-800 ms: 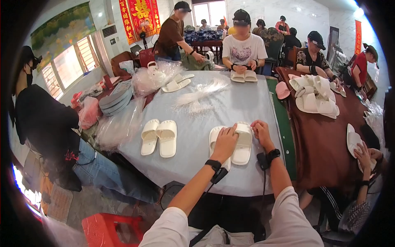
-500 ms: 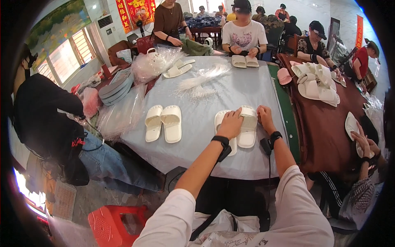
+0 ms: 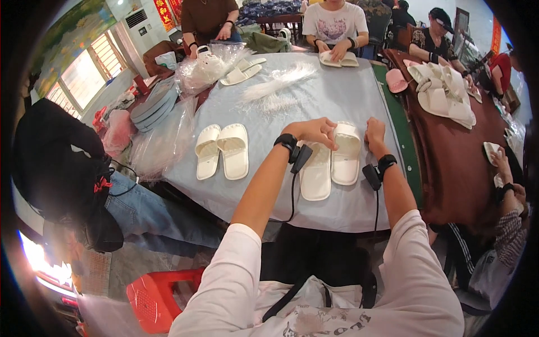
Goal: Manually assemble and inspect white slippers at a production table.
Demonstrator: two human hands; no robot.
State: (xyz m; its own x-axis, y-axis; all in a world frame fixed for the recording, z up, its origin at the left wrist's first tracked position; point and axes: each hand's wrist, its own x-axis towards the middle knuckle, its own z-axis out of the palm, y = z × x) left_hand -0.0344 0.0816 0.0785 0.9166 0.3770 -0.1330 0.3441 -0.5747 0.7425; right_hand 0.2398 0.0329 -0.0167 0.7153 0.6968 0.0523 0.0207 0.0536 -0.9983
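Two cream slippers lie side by side on the grey table [image 3: 348, 90] in front of me. My left hand [image 3: 315, 132] rests on the strap end of the left slipper [image 3: 315, 177], fingers curled over it. My right hand [image 3: 374, 130] sits at the outer edge of the right slipper [image 3: 346, 157], touching its strap. Both wrists carry black bands with cables. A second cream pair [image 3: 222, 150] lies to the left, untouched.
Clear plastic bags [image 3: 163, 140] pile at the table's left edge, white wispy filling [image 3: 278, 92] lies mid-table. Other people handle slippers at the far side and at the brown table [image 3: 449, 146] on the right. A person in black sits at left. A red stool [image 3: 160, 295] stands below.
My head has leaned closer to the table, so the view has dropped. Both hands stay on the slipper pair and have shifted toward its strap ends.
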